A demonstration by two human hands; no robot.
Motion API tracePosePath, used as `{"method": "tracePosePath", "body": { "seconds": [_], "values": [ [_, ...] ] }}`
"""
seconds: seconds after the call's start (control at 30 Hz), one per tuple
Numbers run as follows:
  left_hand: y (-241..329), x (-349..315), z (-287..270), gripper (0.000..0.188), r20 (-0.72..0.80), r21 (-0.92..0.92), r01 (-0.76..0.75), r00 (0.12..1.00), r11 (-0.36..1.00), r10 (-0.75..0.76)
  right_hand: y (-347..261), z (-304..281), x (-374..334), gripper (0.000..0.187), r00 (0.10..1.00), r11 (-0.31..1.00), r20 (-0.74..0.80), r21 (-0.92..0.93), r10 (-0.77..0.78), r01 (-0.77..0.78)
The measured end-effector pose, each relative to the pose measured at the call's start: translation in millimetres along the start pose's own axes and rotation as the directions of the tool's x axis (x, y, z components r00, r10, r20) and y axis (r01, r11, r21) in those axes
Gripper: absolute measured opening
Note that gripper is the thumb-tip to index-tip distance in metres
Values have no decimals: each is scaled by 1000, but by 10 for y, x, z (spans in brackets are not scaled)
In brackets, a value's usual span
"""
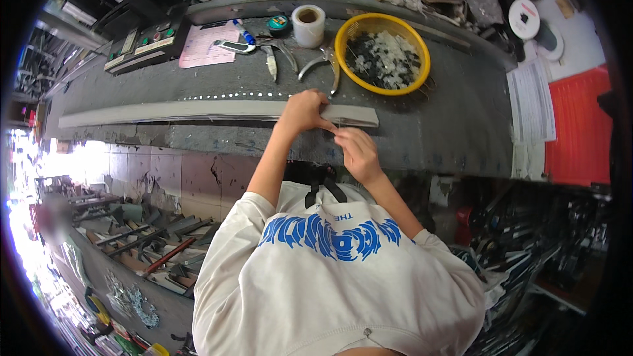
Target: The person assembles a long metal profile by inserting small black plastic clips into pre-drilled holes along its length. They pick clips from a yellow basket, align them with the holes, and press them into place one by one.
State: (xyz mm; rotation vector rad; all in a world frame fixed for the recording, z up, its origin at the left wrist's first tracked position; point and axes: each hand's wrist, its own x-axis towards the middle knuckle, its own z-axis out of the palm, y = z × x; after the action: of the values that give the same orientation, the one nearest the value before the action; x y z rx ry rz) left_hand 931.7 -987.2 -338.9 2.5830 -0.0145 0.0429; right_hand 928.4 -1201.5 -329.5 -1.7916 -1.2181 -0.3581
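Observation:
A long, pale grey strip (198, 111), like a profile or bar, lies along the front part of the dark workbench (455, 112). Near its right end my left hand (304, 111) is wrapped over it, the thumb reaching toward my other hand. My right hand (358, 151) is closed in a pinch just in front of that end, its fingertips meeting the left thumb. Whatever sits between those fingertips is too small to make out. Beyond the strip runs a row of small white dots or pieces (227, 95).
A yellow basket (340, 53) of small black and clear pieces stands behind my right hand. Pliers (323, 69), a roll of clear film (308, 29), a tape measure (278, 23), a blue marker (244, 31), a utility knife (234, 47) and a pink paper sheet (198, 53) lie toward the back.

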Motion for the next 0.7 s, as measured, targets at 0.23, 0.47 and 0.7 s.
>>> {"method": "tracePosePath", "body": {
  "seconds": [0.23, 0.47, 0.7],
  "values": [
    [55, -222, 129, 60, -182, 47, -56, 981, 997, 64, 238, 133, -327, 23, 984, 993, 133, -8, -120, 122],
    [-140, -588, -166, 48, -168, -180, -172, 976, 969, 142, 193, 162, -191, 14, 905, 975, 367, -15, 213, -223],
    [-2256, -2700, -1765, 25, -832, -223, 440, 379, 870, -405, -324, 180, 729, 29, 401, 790, 701, -397, 590, -468]
  ]
}}
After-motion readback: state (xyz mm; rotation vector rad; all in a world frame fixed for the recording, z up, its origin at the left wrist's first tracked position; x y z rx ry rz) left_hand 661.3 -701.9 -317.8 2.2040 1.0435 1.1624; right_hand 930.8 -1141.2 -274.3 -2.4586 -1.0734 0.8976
